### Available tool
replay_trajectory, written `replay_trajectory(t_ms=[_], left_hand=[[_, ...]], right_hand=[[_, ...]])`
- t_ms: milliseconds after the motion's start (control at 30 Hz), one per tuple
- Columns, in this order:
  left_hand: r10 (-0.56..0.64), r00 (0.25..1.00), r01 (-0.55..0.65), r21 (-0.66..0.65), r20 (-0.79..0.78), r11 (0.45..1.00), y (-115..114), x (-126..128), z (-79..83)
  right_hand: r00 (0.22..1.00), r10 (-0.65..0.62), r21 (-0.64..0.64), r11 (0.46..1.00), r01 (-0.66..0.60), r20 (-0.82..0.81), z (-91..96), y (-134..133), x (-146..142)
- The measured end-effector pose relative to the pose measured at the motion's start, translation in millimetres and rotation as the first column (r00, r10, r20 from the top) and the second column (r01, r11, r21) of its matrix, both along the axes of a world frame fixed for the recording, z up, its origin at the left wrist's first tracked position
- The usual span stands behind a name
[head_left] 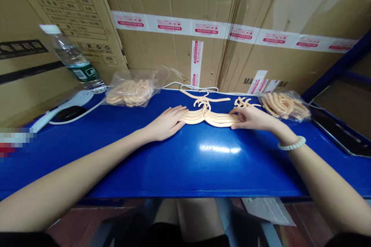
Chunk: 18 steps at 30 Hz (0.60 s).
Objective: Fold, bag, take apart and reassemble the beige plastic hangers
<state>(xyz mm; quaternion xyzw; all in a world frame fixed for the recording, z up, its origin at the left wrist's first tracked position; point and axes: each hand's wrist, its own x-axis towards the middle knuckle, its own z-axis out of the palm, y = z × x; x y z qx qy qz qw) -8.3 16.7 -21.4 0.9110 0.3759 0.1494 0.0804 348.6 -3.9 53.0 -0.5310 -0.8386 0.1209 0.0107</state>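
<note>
A stack of small beige plastic hangers (209,117) lies on the blue table (185,162) in front of me. My left hand (167,122) rests flat on the stack's left end, fingers stretched out. At the right end, my right hand (251,118) has its fingers curled against the hangers; a white bead bracelet (291,144) is on that wrist. Loose hangers (246,103) lie just behind the right hand, and another (203,94) lies behind the stack.
A clear bag of hangers (131,92) sits at the back left, another bag (285,105) at the back right. A water bottle (74,61), a white cable and a dark device are at the left. Cardboard boxes (232,27) wall off the back. A dark tray (339,133) lies far right.
</note>
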Motion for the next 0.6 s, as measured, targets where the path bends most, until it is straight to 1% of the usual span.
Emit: replay_trajectory(t_ms=[167,367,500,600], left_hand=[[-0.012,1.0,0.012,0.006,0.012,1.0,2.5,-0.4,-2.5],[-0.04,0.999,0.038,0.063,0.033,0.997,5.5,-0.1,-8.4],[-0.005,1.0,0.004,0.03,0.026,1.0,0.8,1.0,-3.7],[0.02,1.0,-0.02,-0.002,0.023,1.0,-4.1,1.7,1.8]], right_hand=[[1.0,0.001,-0.016,1.0,-0.001,-0.02,-0.2,-0.2,0.8],[1.0,-0.007,-0.057,0.998,0.005,-0.028,0.2,-0.7,1.5],[0.999,-0.015,-0.063,0.998,0.012,-0.05,2.9,-2.4,2.1],[0.992,-0.025,-0.027,0.999,0.022,-0.122,8.8,-3.1,5.6]])
